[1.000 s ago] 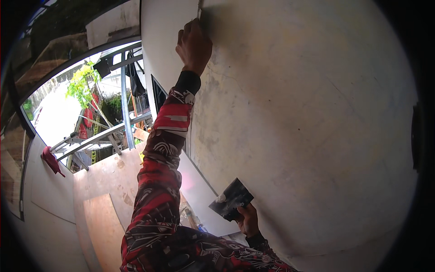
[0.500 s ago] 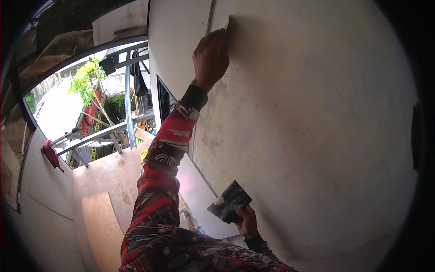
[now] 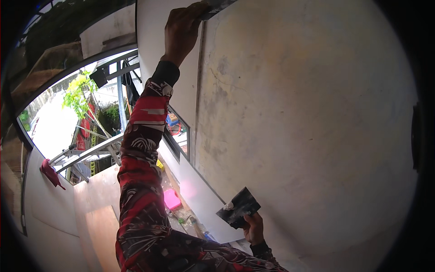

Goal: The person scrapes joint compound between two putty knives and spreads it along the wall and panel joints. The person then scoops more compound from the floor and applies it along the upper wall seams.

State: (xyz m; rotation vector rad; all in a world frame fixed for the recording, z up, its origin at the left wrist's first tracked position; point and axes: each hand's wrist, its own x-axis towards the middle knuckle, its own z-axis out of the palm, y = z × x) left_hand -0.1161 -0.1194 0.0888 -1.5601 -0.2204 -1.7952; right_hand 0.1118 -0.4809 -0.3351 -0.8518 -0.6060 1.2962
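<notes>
Black plate (image 3: 239,206), tilted, white-smeared; dark blade (image 3: 218,8) higher.

Daylight is admitted through the opening (image 3: 47,120) between 9 and 10 o'clock, where detail is burnt out to white. The wall (image 3: 308,113), toward 3 o'clock, is softly and unevenly lit, and is dimmed to grey toward 5 o'clock. A pink tint is seen on the white panel (image 3: 195,195) at 7 o'clock. The left hand (image 3: 181,34), near 11 o'clock, is rendered in shade. Straight edges are bowed toward the rim, and the corners are lost in black.
</notes>
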